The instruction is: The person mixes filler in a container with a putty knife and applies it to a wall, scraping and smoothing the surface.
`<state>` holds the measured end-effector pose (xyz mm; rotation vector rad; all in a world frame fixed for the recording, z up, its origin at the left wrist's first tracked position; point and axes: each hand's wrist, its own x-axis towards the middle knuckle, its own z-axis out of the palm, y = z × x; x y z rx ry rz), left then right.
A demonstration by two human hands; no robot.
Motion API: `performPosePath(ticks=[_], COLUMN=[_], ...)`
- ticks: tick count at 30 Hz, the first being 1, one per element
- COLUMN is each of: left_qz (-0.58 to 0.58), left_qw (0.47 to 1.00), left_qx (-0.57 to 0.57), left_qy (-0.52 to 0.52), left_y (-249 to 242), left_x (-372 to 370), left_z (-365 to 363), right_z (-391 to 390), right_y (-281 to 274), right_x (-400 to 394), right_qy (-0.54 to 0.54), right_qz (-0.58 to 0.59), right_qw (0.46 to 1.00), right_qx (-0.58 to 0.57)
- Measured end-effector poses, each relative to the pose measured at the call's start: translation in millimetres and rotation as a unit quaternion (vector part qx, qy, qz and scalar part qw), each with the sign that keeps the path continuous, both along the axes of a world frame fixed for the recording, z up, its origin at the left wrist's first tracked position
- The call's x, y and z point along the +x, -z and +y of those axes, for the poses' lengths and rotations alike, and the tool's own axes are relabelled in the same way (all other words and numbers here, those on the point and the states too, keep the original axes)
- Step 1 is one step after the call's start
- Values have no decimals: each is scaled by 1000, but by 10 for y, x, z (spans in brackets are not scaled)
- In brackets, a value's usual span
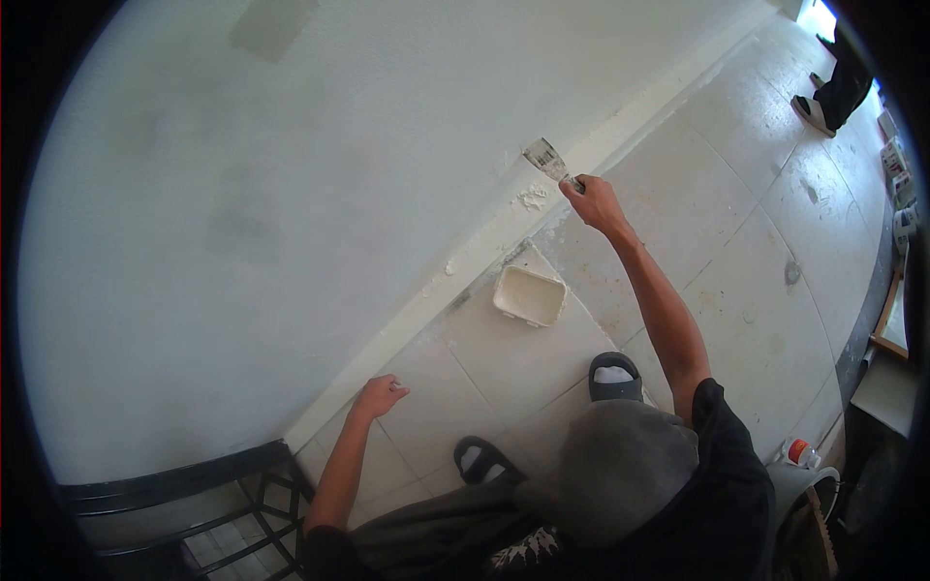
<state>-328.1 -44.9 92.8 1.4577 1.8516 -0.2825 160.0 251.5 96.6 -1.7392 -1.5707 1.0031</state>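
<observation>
My right hand (593, 201) is closed around the handle of a putty knife (546, 159). The knife's smeared blade points up and left, close to the wall above the baseboard. Just below it, a lump of white filler (532, 198) clings to the baseboard (494, 232). My left hand (380, 395) is near the lower end of the baseboard, fingers curled together; whether something small is in them I cannot make out. On the floor between my hands, near the baseboard, is a cream rectangular tub (530, 296).
Black metal railing (174, 494) stands at lower left. My sandalled feet are on the tiled floor (465, 378). At lower right are a bucket (826, 492) and a bottle with a red label (800, 451). Another person's foot (814, 114) shows at upper right, near several containers (899, 174).
</observation>
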Motion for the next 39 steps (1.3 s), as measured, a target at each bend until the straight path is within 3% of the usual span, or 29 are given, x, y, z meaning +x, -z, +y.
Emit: performPosePath(ticks=[19, 25, 27, 29, 31, 33, 36, 39], left_qz=[8, -7, -12, 30, 34, 36, 48, 72], left_qw=[1000, 1000, 1000, 996, 995, 993, 996, 996], left_qx=[11, 11, 27, -70, -91, -113, -78, 3], left_qy=[3, 2, -1, 43, 9, -23, 19, 44], left_y=[-56, -62, -62, -131, -236, -252, -161, -53], left_x=[30, 1, -14, -38, -45, -124, -416, -621], left_z=[10, 11, 34, 114, 163, 133, 65, -17], right_z=[-138, -599, -931, -1331, -1710, -1980, -2099, -1992], right_y=[-182, 108, 201, 462, 448, 457, 167, -47], right_x=[43, 55, -9, -135, -254, -361, -467, -503], right_qy=[0, 18, 12, 2, -36, -75, -109, -99], right_qz=[27, 14, 23, 27, 75, 123, 205, 279], right_qw=[999, 998, 1000, 999, 996, 988, 962, 941], right_qx=[20, 62, 12, 43, -44, -55, -147, -167])
